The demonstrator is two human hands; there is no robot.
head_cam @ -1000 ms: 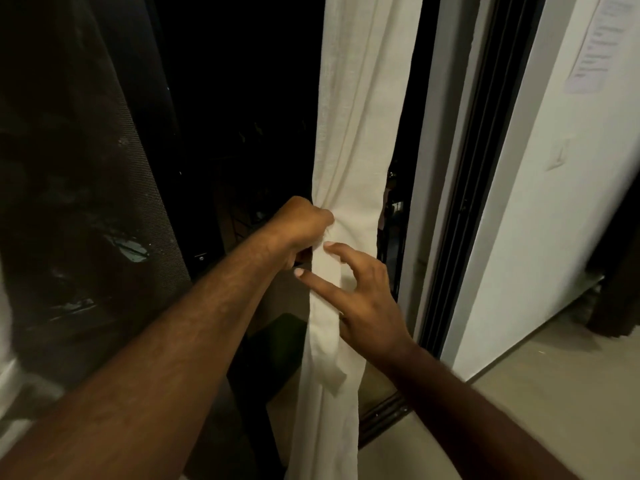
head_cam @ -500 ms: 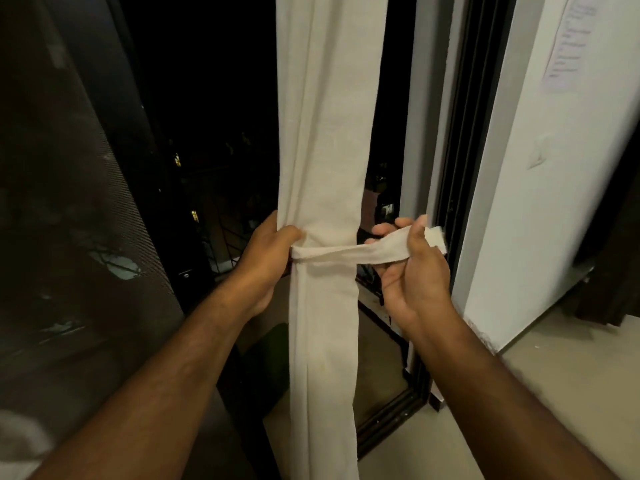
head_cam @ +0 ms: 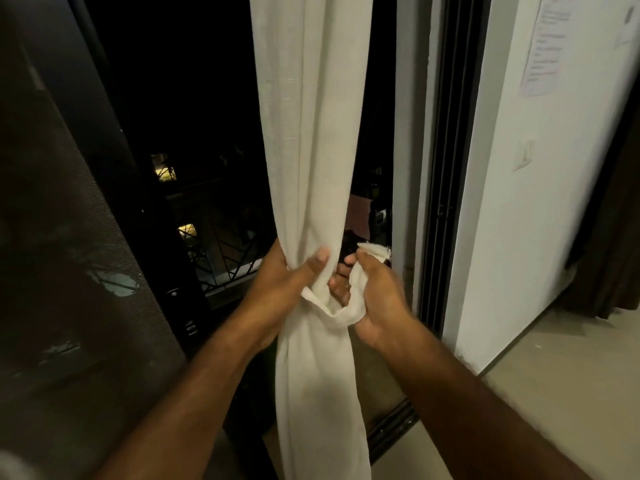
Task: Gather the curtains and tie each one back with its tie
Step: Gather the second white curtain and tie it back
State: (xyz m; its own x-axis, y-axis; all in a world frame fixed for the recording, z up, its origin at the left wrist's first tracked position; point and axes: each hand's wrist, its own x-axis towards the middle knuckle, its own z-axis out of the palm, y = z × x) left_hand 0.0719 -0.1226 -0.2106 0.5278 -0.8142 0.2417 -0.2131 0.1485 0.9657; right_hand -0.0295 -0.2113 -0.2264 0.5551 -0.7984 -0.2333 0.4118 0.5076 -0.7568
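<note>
A white curtain (head_cam: 311,140) hangs gathered into a narrow bunch in front of a dark window. My left hand (head_cam: 282,289) grips the bunch from the left, thumb lying across its front. A white cloth tie (head_cam: 346,311) loops round the curtain at that height. My right hand (head_cam: 377,292) holds the tie's end in a curled fist just right of the curtain, and the frayed tip (head_cam: 375,251) sticks out above the fingers. Below the hands the curtain hangs straight down.
A dark mesh screen panel (head_cam: 69,237) stands at the left. A black sliding door frame (head_cam: 446,168) runs down just right of the curtain, beside a white wall (head_cam: 554,202) with a paper sheet (head_cam: 547,43). A brown curtain (head_cam: 609,258) hangs at the far right.
My right hand has drawn in from the stretched-out tie to close beside the curtain, bunching the tie in its fist. My left hand now wraps the curtain with the thumb in front.
</note>
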